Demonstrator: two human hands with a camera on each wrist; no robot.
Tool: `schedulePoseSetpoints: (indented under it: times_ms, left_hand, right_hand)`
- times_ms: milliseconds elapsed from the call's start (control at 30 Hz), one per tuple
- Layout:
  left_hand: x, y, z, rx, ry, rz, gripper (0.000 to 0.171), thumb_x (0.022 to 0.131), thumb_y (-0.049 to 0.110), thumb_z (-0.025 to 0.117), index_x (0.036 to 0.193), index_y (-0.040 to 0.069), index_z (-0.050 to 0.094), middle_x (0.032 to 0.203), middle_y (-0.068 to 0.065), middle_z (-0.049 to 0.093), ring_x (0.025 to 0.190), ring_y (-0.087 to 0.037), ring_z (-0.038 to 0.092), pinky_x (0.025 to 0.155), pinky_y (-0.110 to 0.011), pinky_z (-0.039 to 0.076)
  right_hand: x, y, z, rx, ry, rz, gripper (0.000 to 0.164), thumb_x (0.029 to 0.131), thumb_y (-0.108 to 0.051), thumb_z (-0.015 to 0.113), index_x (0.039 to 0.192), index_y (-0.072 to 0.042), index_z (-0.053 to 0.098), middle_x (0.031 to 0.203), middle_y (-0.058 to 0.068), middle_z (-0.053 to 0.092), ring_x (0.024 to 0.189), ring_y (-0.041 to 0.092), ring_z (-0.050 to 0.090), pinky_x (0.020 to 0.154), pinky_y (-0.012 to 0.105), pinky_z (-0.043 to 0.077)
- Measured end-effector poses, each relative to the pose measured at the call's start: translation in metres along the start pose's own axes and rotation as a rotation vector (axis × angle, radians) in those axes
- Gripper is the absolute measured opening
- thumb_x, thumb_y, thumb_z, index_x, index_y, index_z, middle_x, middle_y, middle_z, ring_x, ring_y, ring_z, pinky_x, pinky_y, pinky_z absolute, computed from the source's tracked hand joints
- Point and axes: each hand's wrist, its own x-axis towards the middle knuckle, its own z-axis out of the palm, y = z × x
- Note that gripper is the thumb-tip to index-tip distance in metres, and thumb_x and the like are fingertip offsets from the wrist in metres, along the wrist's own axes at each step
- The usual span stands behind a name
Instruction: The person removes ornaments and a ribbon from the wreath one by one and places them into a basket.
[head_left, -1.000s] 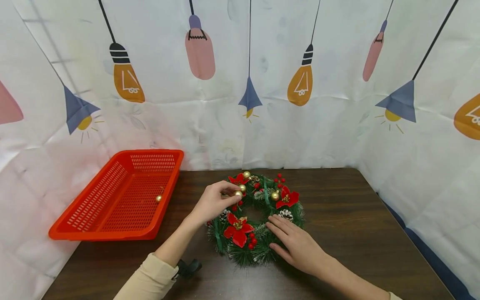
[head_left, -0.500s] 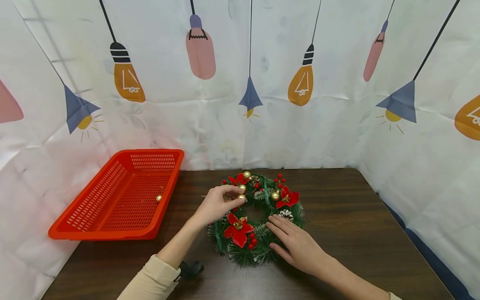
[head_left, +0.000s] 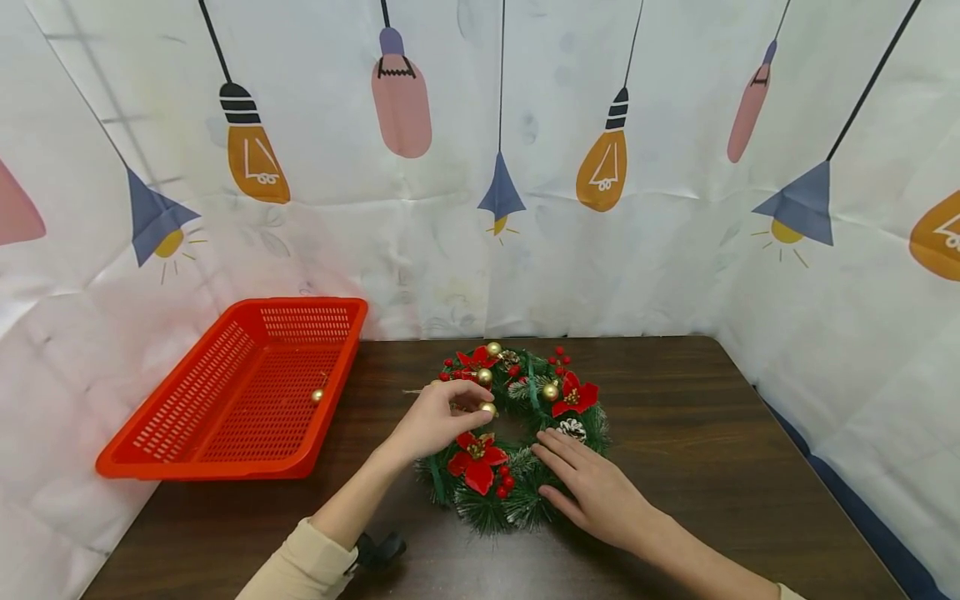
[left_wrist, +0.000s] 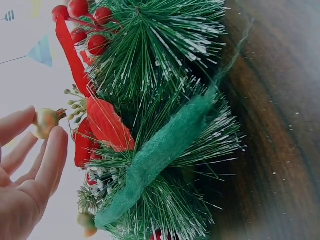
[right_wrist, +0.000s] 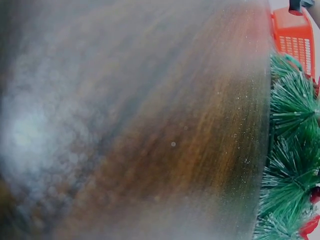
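Note:
A green wreath (head_left: pixel 487 512) with red poinsettias, berries, pine cones and gold balls lies on the dark wooden table. My left hand (head_left: pixel 442 417) pinches a small gold ball ornament (head_left: pixel 488 409) between thumb and fingers, over the wreath's left inner side. In the left wrist view the same gold ball (left_wrist: pixel 46 123) shows at the fingertips, beside a red poinsettia (left_wrist: pixel 107 125). With fingers extended, my right hand (head_left: pixel 588 492) rests on the wreath's lower right, near a frosted pine cone (head_left: pixel 572 429). In the right wrist view only the wreath's green needles (right_wrist: pixel 292 150) show, with no fingers.
A red plastic basket (head_left: pixel 210 471) stands at the table's left, with one gold ball (head_left: pixel 317 396) inside. A printed curtain (head_left: pixel 420 250) hangs behind the table (head_left: pixel 675 400). A dark strap (head_left: pixel 378 550) sits at the left wrist.
My left hand has moved slightly toward me and to the right with the gold ball, along the wreath's inner edge. The right hand stays in place.

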Motion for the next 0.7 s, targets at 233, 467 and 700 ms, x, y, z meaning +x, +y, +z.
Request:
schedulePoseSetpoints:
  times_ms: [233,467,700]
  left_hand:
    - [-0.007,-0.001,0.003,-0.014,-0.007,0.008,0.02,0.094,0.014,0.078,0.114,0.011,0.074,0.106,0.002,0.071,0.096,-0.016,0.068,0.082,-0.03,0.059]
    - [-0.012,-0.003,0.002,-0.03,0.004,0.016,0.026,0.091,0.009,0.08,0.116,0.008,0.073,0.11,-0.004,0.071,0.098,-0.021,0.068,0.084,-0.032,0.059]
    - [-0.015,-0.002,0.0,-0.03,0.011,0.0,0.029,0.09,0.005,0.08,0.118,0.003,0.071,0.111,-0.008,0.071,0.099,-0.025,0.068,0.087,-0.037,0.058]
  right_hand:
    - [0.0,-0.001,-0.002,0.009,0.006,-0.002,0.056,0.097,-0.032,0.074,0.141,0.0,0.06,0.151,0.014,0.052,0.138,0.032,0.049,0.107,0.049,0.046]
    - [0.001,-0.001,-0.002,0.007,-0.009,0.006,0.056,0.098,-0.033,0.072,0.142,-0.001,0.059,0.151,0.014,0.052,0.139,0.031,0.049,0.107,0.047,0.046]
    - [0.001,-0.001,-0.002,0.011,-0.008,0.005,0.056,0.099,-0.034,0.072,0.142,-0.001,0.059,0.151,0.014,0.051,0.139,0.031,0.049,0.106,0.048,0.047]
